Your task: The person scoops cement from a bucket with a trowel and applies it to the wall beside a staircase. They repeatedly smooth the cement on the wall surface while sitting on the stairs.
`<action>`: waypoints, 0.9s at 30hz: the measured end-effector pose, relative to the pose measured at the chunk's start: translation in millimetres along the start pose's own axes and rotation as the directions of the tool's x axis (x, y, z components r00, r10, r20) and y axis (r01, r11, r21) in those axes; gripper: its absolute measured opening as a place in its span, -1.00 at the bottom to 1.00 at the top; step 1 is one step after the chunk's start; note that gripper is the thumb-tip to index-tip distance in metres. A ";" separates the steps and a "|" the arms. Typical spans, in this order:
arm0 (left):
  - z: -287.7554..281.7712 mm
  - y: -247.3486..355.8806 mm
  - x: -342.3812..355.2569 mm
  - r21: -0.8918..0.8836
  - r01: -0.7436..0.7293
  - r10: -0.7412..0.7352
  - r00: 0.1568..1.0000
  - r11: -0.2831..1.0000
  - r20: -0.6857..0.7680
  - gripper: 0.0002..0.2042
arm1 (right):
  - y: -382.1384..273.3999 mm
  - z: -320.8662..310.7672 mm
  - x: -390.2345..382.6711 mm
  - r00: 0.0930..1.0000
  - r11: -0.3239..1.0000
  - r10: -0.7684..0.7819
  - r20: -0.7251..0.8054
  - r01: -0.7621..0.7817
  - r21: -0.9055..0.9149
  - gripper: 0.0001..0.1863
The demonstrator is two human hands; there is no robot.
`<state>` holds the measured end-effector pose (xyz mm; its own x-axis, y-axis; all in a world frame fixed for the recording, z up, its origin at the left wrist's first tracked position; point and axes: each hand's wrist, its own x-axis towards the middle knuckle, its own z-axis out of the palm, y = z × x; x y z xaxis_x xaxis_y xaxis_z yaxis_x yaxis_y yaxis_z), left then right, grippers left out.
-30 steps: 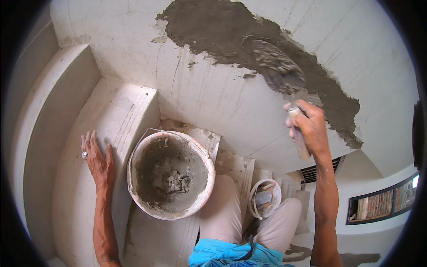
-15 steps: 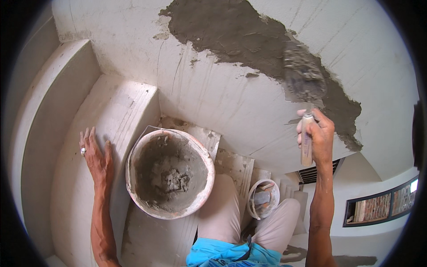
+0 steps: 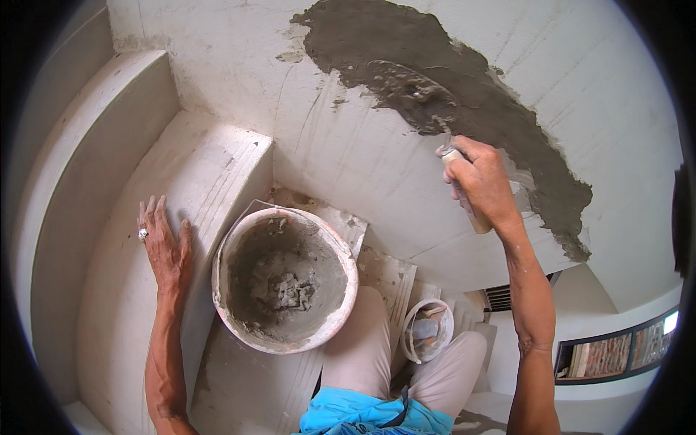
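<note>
My right hand (image 3: 480, 180) is closed round the handle of a trowel (image 3: 413, 96). The trowel's blade, smeared with grey mortar, lies against the band of wet mortar (image 3: 500, 109) on the pale wall (image 3: 362, 159). My left hand (image 3: 168, 246), with a ring on one finger, rests palm down on a stair step (image 3: 119, 290), fingers stretched out and holding nothing. Between my arms stands a large bucket (image 3: 348, 301) with a wire handle, its inside coated with mortar. A lump of mortar (image 3: 290, 291) sits at its bottom.
A smaller white bucket (image 3: 448, 330) with something grey inside stands lower down, beside my knee (image 3: 467, 355). A higher step (image 3: 101, 159) rises at the left. At the lower right are a dark vent grille (image 3: 499, 297) and a dark-framed window (image 3: 616, 355).
The trowel has swung left along the mortar band, its blade now pointing up and left. My left hand stays on the step. The whole view has shifted slightly.
</note>
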<state>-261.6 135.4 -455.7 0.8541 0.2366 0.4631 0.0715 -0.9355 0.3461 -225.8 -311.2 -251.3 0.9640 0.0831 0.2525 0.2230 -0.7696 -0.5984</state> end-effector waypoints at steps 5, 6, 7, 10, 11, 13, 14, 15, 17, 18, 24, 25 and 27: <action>-2.1 -2.6 -0.5 0.008 -0.003 0.003 1.000 1.000 0.006 -0.43 | -17.4 -26.3 -14.4 0.989 0.995 0.052 -0.136 -0.039 0.097 -0.79; -1.9 -1.6 0.0 0.003 0.001 -0.001 1.000 1.000 0.007 -0.43 | -20.3 -29.8 -20.0 0.981 0.991 0.098 -0.167 -0.081 0.109 -0.72; -1.9 -1.4 -0.1 -0.002 0.005 -0.005 1.000 1.000 0.009 -0.44 | -19.7 -29.7 -24.3 0.981 0.989 0.109 -0.162 -0.090 0.121 -0.72; -1.4 0.1 0.6 0.016 -0.011 0.011 1.000 1.000 -0.010 -0.44 | -13.6 -26.3 -31.6 0.990 0.991 0.084 -0.112 -0.072 0.110 -0.74; -1.3 1.6 1.3 0.012 -0.009 0.009 1.000 1.000 -0.010 -0.44 | -10.8 -23.3 -30.4 0.994 0.992 0.084 -0.073 -0.076 0.105 -0.74; -1.8 4.3 1.3 0.002 -0.006 0.006 1.000 1.000 -0.008 -0.44 | -6.3 -18.8 -25.7 0.996 0.992 0.084 0.006 -0.084 0.096 -0.74; -1.9 5.0 0.8 -0.001 -0.001 0.001 1.000 1.000 -0.008 -0.45 | -5.8 -19.7 -21.1 0.995 0.991 0.097 0.016 -0.098 0.092 -0.74; -1.8 5.4 0.5 -0.004 0.003 -0.003 1.000 1.000 -0.007 -0.45 | -4.7 -23.3 -17.7 0.996 0.991 0.093 0.004 -0.093 0.099 -0.73; -1.1 2.7 0.3 0.003 -0.003 0.003 1.000 1.000 -0.014 -0.45 | 0.5 -32.1 -13.9 0.996 0.990 0.083 -0.014 -0.081 0.118 -0.71; -0.8 -1.2 -0.1 0.013 -0.013 0.013 1.000 1.000 -0.022 -0.46 | 2.3 -37.2 -17.2 0.994 0.987 0.096 -0.048 -0.089 0.132 -0.70; -2.2 2.5 1.6 0.035 -0.017 0.017 1.000 0.999 -0.007 -0.45 | 22.8 -55.7 -65.4 0.955 0.950 0.174 -0.241 -0.099 0.295 -0.65; -1.5 4.6 1.4 0.035 -0.012 0.013 1.000 0.999 -0.004 -0.45 | 25.2 -52.0 -65.8 0.965 0.962 0.147 -0.215 -0.089 0.260 -0.65; 1.5 3.9 1.9 0.031 -0.013 0.013 1.000 0.999 -0.003 -0.45 | 24.7 -43.0 -66.6 0.980 0.978 0.105 -0.170 -0.070 0.198 -0.66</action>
<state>-258.9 131.8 -454.7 0.8533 0.2250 0.4704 0.0759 -0.9461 0.3148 -290.7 -362.9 -250.2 0.9434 -0.1068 0.3141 0.1792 -0.6327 -0.7534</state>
